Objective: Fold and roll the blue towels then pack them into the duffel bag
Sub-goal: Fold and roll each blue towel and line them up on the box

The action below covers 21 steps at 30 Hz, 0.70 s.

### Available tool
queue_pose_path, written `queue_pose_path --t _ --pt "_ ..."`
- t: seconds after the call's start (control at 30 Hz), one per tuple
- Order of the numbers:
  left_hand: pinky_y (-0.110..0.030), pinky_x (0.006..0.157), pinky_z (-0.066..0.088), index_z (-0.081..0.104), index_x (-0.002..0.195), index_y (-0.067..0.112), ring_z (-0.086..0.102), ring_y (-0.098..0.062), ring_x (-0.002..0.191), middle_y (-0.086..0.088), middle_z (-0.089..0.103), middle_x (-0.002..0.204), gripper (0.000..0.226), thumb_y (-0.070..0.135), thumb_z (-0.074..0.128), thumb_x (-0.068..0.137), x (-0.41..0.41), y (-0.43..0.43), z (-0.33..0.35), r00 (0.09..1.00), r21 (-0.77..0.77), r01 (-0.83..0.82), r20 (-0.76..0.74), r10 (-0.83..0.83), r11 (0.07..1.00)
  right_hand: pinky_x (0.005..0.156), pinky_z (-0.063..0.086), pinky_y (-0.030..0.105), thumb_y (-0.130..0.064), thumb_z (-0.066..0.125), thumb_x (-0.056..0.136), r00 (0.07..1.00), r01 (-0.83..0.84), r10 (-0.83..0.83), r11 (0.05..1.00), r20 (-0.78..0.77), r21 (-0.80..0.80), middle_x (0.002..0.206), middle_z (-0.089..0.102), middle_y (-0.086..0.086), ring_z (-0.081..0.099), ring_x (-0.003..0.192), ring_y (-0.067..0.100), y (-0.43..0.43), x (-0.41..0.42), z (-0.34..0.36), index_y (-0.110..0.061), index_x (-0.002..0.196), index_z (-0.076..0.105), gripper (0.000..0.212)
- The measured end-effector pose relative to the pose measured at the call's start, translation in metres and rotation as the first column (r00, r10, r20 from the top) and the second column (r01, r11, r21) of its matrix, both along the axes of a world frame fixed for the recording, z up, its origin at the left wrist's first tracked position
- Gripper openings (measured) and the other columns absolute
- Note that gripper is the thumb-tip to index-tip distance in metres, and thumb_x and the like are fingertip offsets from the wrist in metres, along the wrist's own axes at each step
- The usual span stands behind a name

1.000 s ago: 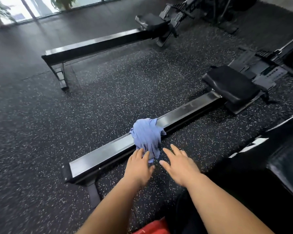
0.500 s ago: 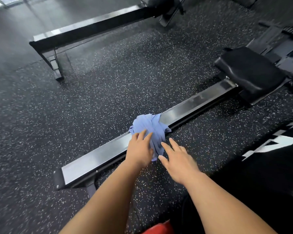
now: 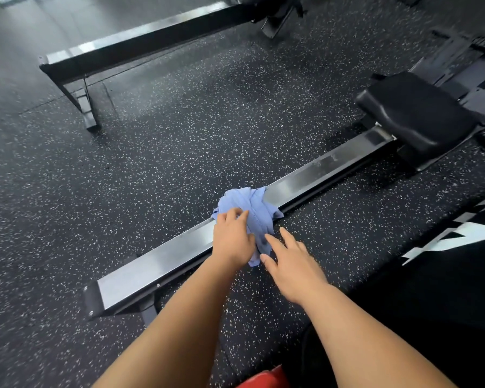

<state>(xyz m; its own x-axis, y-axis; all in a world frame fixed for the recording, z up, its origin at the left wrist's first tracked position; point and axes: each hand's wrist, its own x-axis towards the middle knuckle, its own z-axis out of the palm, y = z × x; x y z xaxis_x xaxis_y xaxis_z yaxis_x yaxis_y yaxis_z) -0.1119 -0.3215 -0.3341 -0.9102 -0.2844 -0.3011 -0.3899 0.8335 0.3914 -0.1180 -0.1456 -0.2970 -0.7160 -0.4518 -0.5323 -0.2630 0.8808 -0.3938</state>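
Speckled black rubber floor filled the view. A crumpled blue towel lay draped across the rail of the nearer rowing machine. It was bunched with no clear long axis, and one tail hung off the near side. The left hand covered its near-left part, grip curled onto the cloth, thumb hidden. The right hand was just beside the tail, grip spread and holding nothing. The rail ran from lower left up to a black seat. A red object was cut off at the bottom edge.

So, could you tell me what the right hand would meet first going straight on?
Probably the blue towel draped over the rail, just ahead of the right hand; whether its fingertips touch it is unclear.
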Motion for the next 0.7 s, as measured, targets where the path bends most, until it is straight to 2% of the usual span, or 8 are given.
queue_pose_path --t 0.1,0.23,0.37,0.47,0.57,0.6,0.63,0.7 --pt "-0.037 0.118 0.031 0.045 0.157 0.014 0.035 -0.033 0.137 -0.002 0.042 0.157 0.067 0.018 0.059 0.092 0.004 -0.004 0.005 0.998 0.092 -0.060 -0.025 0.063 0.994 0.118 0.036 0.050 -0.056 0.031 0.109 1.000 0.012 -0.012 1.000 0.005 -0.006 0.174 0.000 -0.010 0.018 0.155 0.027 0.003 0.001 0.005 -0.041 0.164 0.019 0.058" --pt "-0.032 0.115 0.031 0.051 0.153 0.015 0.040 -0.032 0.129 0.002 0.047 0.151 0.072 0.017 0.049 0.081 0.013 -0.011 0.020 0.985 0.235 -0.129 -0.084 0.153 0.963 0.117 0.037 0.049 -0.055 0.031 0.109 1.000 0.021 -0.022 0.999 -0.010 -0.024 0.174 0.002 -0.012 0.020 0.155 0.028 0.009 0.001 0.017 -0.041 0.164 0.019 0.058" --pt "-0.017 0.111 0.022 0.059 0.147 0.015 0.040 -0.022 0.132 0.003 0.050 0.147 0.066 -0.008 0.052 0.085 0.021 -0.021 0.046 0.966 0.344 -0.125 -0.173 0.194 0.931 0.116 0.038 0.049 -0.052 0.034 0.110 0.997 0.064 -0.067 0.994 -0.026 -0.083 0.173 0.005 -0.015 0.024 0.154 0.028 0.015 0.006 0.033 -0.041 0.163 0.023 0.055" --pt "-0.021 0.115 0.036 0.066 0.138 0.014 0.051 -0.015 0.129 0.002 0.057 0.139 0.061 -0.015 0.052 0.086 0.024 -0.028 0.073 0.937 0.457 -0.131 -0.233 0.261 0.880 0.118 0.038 0.048 -0.048 0.037 0.110 0.996 0.069 -0.076 0.989 -0.049 -0.131 0.172 0.010 -0.018 0.027 0.153 0.026 0.016 0.011 0.049 -0.042 0.161 0.027 0.053" --pt "-0.004 0.093 0.044 0.071 0.129 0.009 0.061 -0.009 0.112 0.004 0.063 0.127 0.051 -0.019 0.053 0.089 0.029 -0.027 0.110 0.921 0.545 -0.137 -0.237 0.309 0.827 0.118 0.037 0.044 -0.042 0.044 0.109 0.994 0.062 -0.077 0.982 -0.079 -0.180 0.170 0.019 -0.018 0.032 0.150 0.022 0.016 0.011 0.068 -0.038 0.161 0.031 0.054" --pt "-0.004 0.090 0.046 0.073 0.125 0.011 0.063 -0.007 0.108 0.006 0.066 0.124 0.048 -0.017 0.054 0.090 0.031 -0.026 0.119 0.919 0.582 -0.142 -0.222 0.325 0.800 0.118 0.038 0.043 -0.040 0.048 0.108 0.992 0.068 -0.088 0.977 -0.090 -0.202 0.168 0.025 -0.017 0.035 0.149 0.022 0.015 0.009 0.075 -0.037 0.161 0.032 0.055" --pt "-0.009 0.093 0.048 0.076 0.120 0.017 0.064 -0.008 0.108 0.009 0.069 0.121 0.047 -0.014 0.056 0.090 0.033 -0.025 0.129 0.912 0.603 -0.142 -0.229 0.341 0.785 0.117 0.040 0.042 -0.038 0.052 0.106 0.989 0.077 -0.104 0.970 -0.108 -0.229 0.166 0.032 -0.014 0.040 0.147 0.022 0.014 0.008 0.086 -0.035 0.160 0.034 0.057" --pt "-0.031 0.105 0.053 0.079 0.110 0.034 0.067 -0.010 0.114 0.015 0.074 0.117 0.053 -0.007 0.057 0.087 0.038 -0.024 0.146 0.898 0.622 -0.145 -0.244 0.367 0.769 0.111 0.045 0.042 -0.036 0.059 0.103 0.977 0.116 -0.159 0.955 -0.139 -0.272 0.158 0.047 -0.009 0.049 0.140 0.024 0.010 0.005 0.108 -0.034 0.159 0.037 0.060"
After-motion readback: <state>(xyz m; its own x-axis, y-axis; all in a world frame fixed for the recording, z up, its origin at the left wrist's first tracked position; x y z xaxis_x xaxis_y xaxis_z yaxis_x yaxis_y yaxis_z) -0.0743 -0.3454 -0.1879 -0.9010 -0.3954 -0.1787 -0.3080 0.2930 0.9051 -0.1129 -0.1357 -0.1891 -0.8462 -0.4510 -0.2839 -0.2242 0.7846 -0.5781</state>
